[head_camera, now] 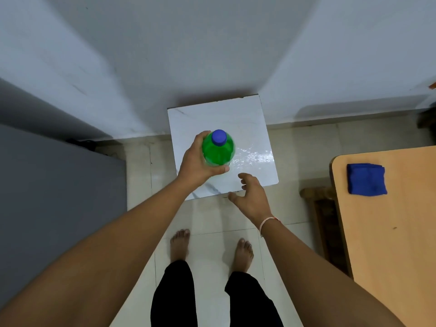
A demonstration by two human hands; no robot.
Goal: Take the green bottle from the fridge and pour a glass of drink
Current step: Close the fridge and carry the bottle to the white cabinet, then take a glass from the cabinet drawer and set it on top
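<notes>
A green bottle [218,151] with a blue cap stands upright over a small white marble-topped table [247,119] in the middle of the view. My left hand [197,162] is wrapped around the bottle's left side and holds it. Just right of the bottle and nearer to me, my right hand [251,197] hovers with fingers spread and nothing in it. It does not touch the bottle. No glass is in view.
A grey fridge side [59,197] fills the left. A wooden table [389,232] with a folded blue cloth [366,179] stands at the right, a wooden stool [323,208] beside it. White walls rise behind. My bare feet stand on the tiled floor [212,244].
</notes>
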